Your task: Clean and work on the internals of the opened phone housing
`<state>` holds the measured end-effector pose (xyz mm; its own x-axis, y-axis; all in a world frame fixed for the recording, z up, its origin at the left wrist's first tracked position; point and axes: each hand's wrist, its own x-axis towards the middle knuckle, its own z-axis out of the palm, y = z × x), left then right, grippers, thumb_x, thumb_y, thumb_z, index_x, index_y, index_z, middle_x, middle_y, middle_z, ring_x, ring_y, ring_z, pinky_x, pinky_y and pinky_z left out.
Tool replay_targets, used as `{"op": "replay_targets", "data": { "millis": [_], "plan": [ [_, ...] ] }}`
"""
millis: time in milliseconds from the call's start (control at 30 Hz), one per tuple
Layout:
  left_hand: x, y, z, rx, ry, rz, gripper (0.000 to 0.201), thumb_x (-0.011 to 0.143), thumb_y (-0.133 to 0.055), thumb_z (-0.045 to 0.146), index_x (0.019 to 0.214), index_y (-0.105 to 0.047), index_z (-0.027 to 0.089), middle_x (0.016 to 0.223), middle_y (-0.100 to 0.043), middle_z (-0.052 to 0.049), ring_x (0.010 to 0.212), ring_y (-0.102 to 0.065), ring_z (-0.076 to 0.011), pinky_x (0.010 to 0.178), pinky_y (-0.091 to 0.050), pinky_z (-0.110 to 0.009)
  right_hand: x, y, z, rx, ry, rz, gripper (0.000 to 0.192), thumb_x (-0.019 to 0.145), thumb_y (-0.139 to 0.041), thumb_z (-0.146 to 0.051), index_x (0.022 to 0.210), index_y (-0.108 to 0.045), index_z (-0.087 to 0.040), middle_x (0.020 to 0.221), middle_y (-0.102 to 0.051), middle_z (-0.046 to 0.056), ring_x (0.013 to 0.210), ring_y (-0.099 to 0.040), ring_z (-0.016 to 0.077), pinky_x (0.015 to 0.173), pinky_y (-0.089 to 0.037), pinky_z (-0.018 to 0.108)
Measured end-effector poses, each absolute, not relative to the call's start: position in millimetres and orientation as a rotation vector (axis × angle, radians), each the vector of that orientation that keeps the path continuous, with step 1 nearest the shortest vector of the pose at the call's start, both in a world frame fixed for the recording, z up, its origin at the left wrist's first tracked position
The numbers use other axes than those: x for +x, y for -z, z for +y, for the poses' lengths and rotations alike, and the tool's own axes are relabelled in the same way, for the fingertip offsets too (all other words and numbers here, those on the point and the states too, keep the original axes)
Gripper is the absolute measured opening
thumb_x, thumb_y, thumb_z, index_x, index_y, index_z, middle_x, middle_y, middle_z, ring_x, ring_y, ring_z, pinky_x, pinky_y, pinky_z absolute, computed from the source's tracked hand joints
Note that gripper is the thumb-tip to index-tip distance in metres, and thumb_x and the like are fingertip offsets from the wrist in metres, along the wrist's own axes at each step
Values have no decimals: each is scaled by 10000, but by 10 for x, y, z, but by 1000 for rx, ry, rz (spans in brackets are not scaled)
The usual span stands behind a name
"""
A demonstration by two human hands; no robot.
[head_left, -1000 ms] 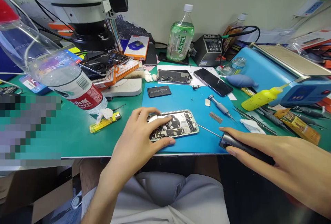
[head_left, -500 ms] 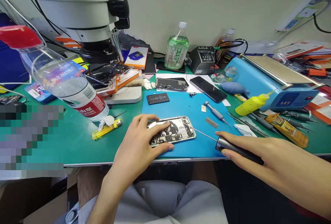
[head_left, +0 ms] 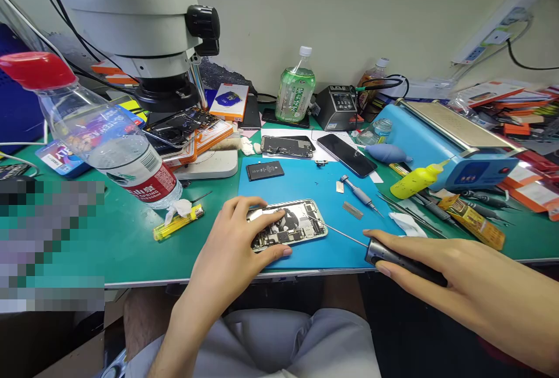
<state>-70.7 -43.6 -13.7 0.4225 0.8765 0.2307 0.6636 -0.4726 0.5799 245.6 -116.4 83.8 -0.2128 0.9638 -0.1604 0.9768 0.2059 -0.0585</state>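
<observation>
— Looking at the left hand first: what has its grip got?
— It clamps the opened phone, thumb on the near edge, fingers curled over the far edge. The phone lies flat on the blue mat, near the front of the tabletop.
— And the right hand?
— Its grip is closed around the dark handle of an electric screwdriver; the thin bit reaches to the phone's right end.
— Anything close by?
— A small manual screwdriver and a loose battery lie on the mat behind; a yellow lighter sits left, beside a tilted water bottle.
</observation>
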Motion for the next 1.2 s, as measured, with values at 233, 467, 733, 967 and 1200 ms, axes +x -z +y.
{"op": "replay_targets", "data": {
  "millis": [233,467,733,967,1200],
  "plan": [
    [-707,128,-440,2287,-726,1305,460,926,-821,423,1371,-707,413,1413,-593,-29,1340,-494,-317,1137,-480,-535,2473,-868,-1154,1899,256,2350,553,1019,-399,-708,1348,-749,-433,1284,-777,-39,1123,-777,372,807,-704,535],
    [-706,117,-444,2275,-724,1309,460,928,-819,415,1372,-700,425,1419,-585,-19,1352,-496,-316,1131,-491,-521,2511,-831,-1168,1885,255,2358,515,1028,-410,-697,1367,-726,-469,1326,-759,-65,1153,-769,359,810,-704,520],
    [-706,111,-445,2277,-723,1306,464,929,-817,421,1378,-697,420,1420,-586,-24,1348,-499,-319,1134,-488,-530,2547,-807,-1202,1880,215,2360,528,1031,-405,-699,1387,-716,-464,1341,-748,-63,1175,-759,360,874,-693,540],
    [-708,130,-438,2286,-730,1302,471,925,-822,421,1379,-699,419,1425,-582,-28,1345,-496,-319,1138,-484,-528,2516,-812,-1212,1896,242,2316,546,1026,-368,-723,1366,-722,-486,1320,-762,-67,1173,-760,361,903,-679,570],
    [-703,130,-449,2286,-720,1330,477,913,-836,423,1369,-700,434,1426,-585,-6,1344,-504,-311,1138,-489,-515,2459,-866,-1167,1943,339,2210,641,992,-325,-783,1381,-721,-464,1372,-735,-50,1239,-724,388,986,-627,631]
  ]
}}
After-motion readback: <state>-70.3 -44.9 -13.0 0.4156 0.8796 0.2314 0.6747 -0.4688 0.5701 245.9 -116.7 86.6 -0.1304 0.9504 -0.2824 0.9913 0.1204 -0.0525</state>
